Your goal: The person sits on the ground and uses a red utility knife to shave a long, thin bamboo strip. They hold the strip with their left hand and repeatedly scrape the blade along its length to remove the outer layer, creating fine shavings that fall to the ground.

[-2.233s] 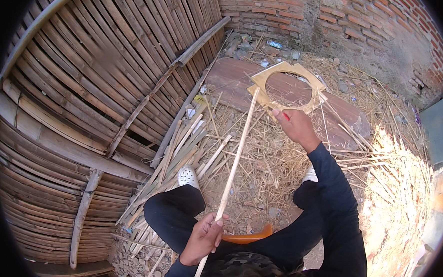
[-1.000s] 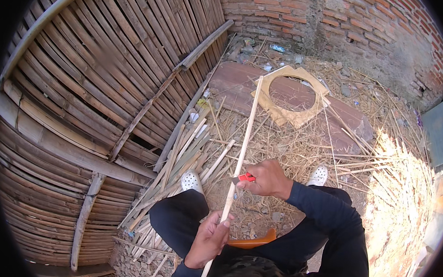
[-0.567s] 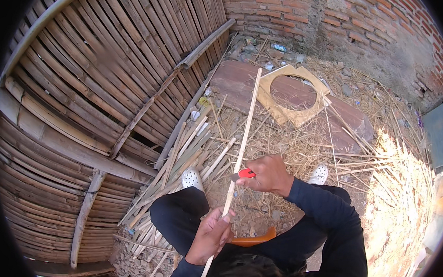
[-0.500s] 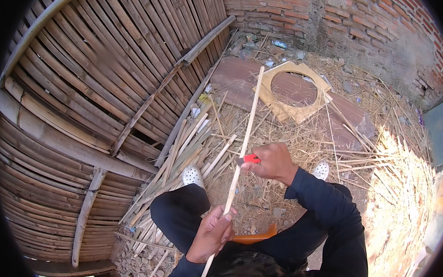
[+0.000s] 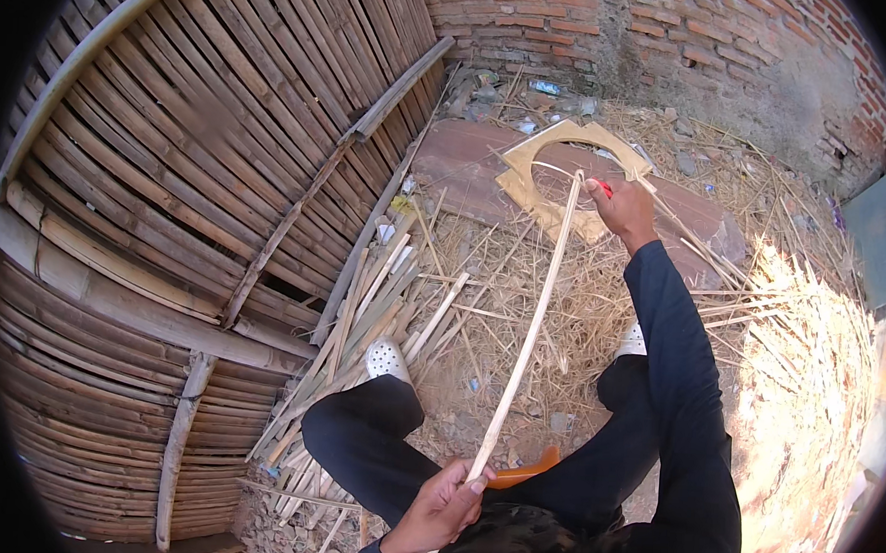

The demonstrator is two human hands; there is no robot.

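Note:
A long pale bamboo strip (image 5: 527, 356) slants away from my lap toward the far ground. Near its lower end my left hand (image 5: 441, 512) is closed around it, with the thumb on top. My right hand (image 5: 624, 208), arm stretched out, grips a small red-handled cutter (image 5: 605, 189) at the strip's far tip. The blade is hidden at this angle. A thin pale sliver curls leftward from that tip. Behind the right hand lies a yellowish board with a round hole (image 5: 527, 196), partly covered by it.
Split bamboo strips (image 5: 349, 342) are heaped at the left, beside a slatted bamboo wall (image 5: 260, 137). Shavings (image 5: 552, 302) litter the ground before my white clogs. A brown panel (image 5: 459, 162) lies under the holed board. An orange curved object (image 5: 528, 471) sits by my lap.
My right hand with the cutter has slid far forward along the strip to its tip. The strip's far end has swung right and lower, and my left hand has moved slightly nearer and right.

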